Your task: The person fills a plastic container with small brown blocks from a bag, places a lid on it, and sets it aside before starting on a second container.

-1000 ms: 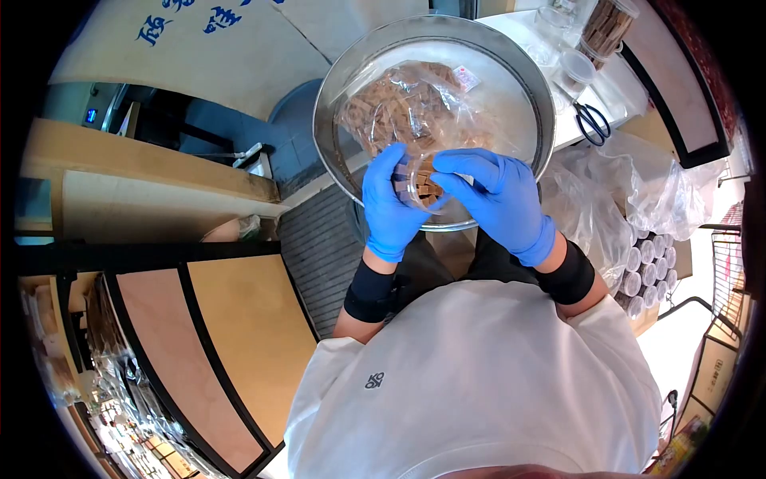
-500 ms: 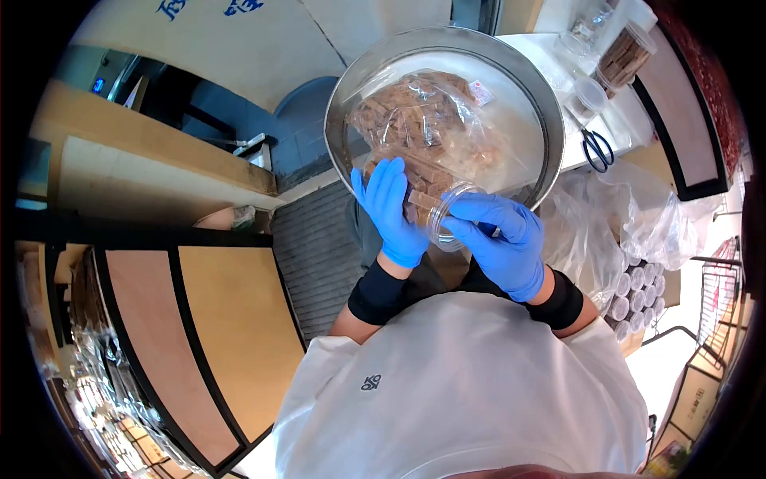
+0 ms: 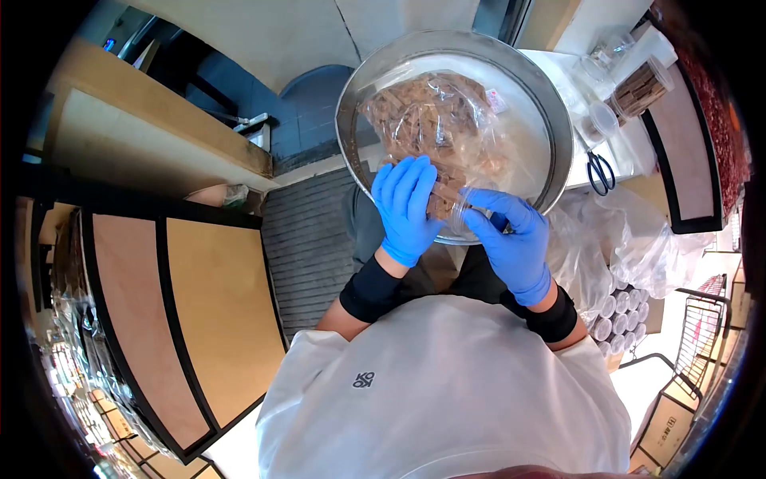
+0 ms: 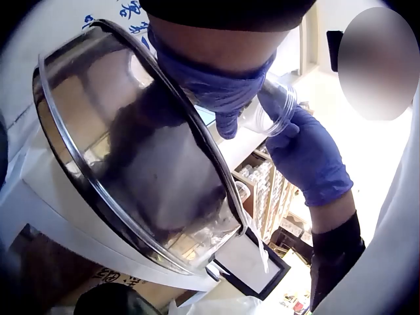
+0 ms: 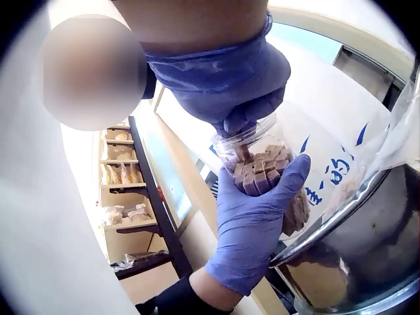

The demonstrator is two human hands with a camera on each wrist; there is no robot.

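Note:
My blue-gloved left hand (image 3: pixel 408 209) grips a clear plastic jar (image 3: pixel 458 214) tilted over the near rim of a big round metal pan (image 3: pixel 346 132). The right wrist view shows its thumb and fingers along either side of the jar wall. Brown stick-like pieces (image 5: pixel 262 172) stand packed inside the jar, their ends toward the mouth. My right hand (image 3: pixel 511 243), gloved too, has its fingers curled at the open mouth. A brown stick (image 5: pixel 244 153) shows right at its fingertips. In the pan lies a clear bag (image 3: pixel 435 112) of brown pieces.
At right, a white table (image 3: pixel 550 68) bears a filled jar (image 3: pixel 641 88), a clear tub (image 3: pixel 598 121) and black-handled scissors (image 3: pixel 600 173). Plastic sheeting (image 3: pixel 586 231) hangs below, near several lidded jars (image 3: pixel 618 319). A wood-panelled cabinet (image 3: pixel 219 307) stands at left.
The jar has turned from facing up to lying tilted, mouth to the right. My left fingers have spread and moved along it; the right hand stays at the mouth.

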